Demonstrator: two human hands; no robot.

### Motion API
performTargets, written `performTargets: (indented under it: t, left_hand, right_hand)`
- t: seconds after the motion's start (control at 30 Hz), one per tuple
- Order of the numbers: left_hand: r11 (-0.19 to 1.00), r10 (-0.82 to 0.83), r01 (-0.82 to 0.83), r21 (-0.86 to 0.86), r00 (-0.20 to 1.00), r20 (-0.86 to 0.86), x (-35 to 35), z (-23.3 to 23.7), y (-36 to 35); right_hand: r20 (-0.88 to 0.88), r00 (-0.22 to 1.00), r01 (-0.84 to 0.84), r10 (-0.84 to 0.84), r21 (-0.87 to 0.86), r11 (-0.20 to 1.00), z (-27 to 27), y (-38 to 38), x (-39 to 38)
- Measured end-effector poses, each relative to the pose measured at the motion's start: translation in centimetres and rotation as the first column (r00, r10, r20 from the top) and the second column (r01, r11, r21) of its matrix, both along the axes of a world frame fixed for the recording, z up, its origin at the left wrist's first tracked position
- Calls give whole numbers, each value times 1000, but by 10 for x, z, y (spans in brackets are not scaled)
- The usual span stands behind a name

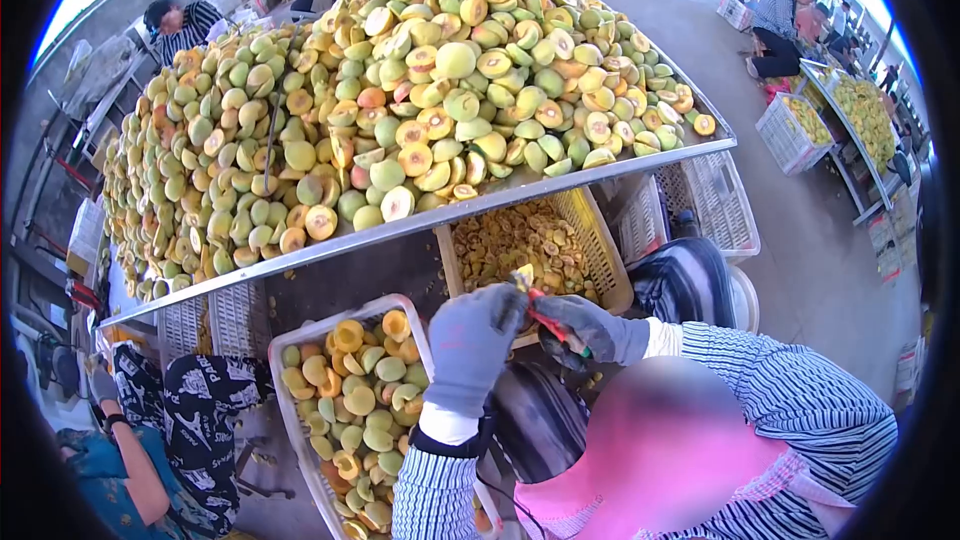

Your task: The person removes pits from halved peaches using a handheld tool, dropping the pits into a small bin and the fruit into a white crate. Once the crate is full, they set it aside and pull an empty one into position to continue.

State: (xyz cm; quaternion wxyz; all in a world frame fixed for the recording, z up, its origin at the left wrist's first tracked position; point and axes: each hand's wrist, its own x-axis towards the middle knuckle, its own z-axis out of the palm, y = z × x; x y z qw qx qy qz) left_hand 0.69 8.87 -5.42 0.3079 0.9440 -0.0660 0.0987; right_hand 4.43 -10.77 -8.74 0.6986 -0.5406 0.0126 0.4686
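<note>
In a grey glove, my left hand (pixel 470 335) is closed on a small piece of yellow fruit (pixel 523 277), mostly hidden by the fingers. My right hand (pixel 592 328), gloved too, is wrapped round a red-handled hand tool (pixel 553 320) like pliers or pruners. The tool's tip meets the fruit; its jaws are too small to make out. Just beyond the hands stands a cream crate (pixel 603 240) holding yellow fruit scraps (pixel 520 245). Below and left of my left hand, a white crate (pixel 280 410) contains halved peach-like fruit (pixel 375 400).
A metal-edged table (pixel 430 217) bears a large heap of halved fruit (pixel 440 80). Beneath its edge are more crates (pixel 715 202). A person in patterned trousers (pixel 205 430) sits at the left. Other people work farther back, near a fruit-laden table (pixel 862 115).
</note>
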Motion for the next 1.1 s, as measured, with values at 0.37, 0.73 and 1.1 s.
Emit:
performTargets:
  t: [0.37,0.73,1.1]
  left_hand:
    - [740,512,-568,-361,823,-246,-88,-16,141]
    - [238,942,-855,461,88,-323,-284,-180,285]
    - [270,927,-820,504,81,-365,-283,-177,327]
  right_hand:
    - [228,971,42,64,-432,901,-88,-54,51]
    - [761,-498,-362,415,-618,698,-95,154,18]
    - [708,-647,-497,284,-674,547,-106,225,10]
